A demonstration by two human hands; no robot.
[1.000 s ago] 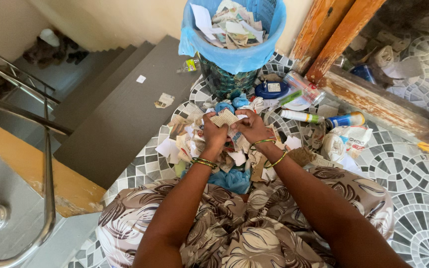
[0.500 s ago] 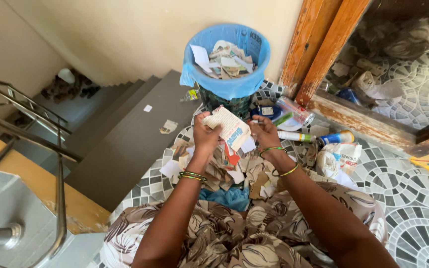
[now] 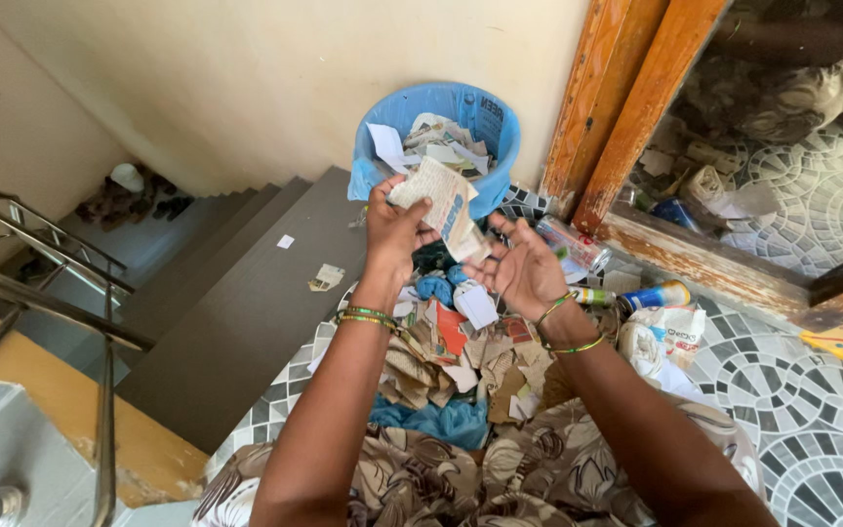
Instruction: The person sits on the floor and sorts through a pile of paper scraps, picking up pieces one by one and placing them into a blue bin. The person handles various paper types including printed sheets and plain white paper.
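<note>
Paper scraps (image 3: 441, 200) now raised off floor heap (image 3: 451, 356), pinched in left hand (image 3: 394, 226), held just before blue-lined bin (image 3: 439, 137). Right hand (image 3: 524, 268) released, fingers spread, palm up beneath. Earlier both hands were gripping at heap.

A plain cream wall (image 3: 246, 88) rises behind grey stairs (image 3: 236, 283) that descend at the left beside a metal handrail (image 3: 41, 293). Grey mosaic floor tiles (image 3: 812, 390) in fan patterns spread at the right, below a worn wooden door frame (image 3: 636, 107)
</note>
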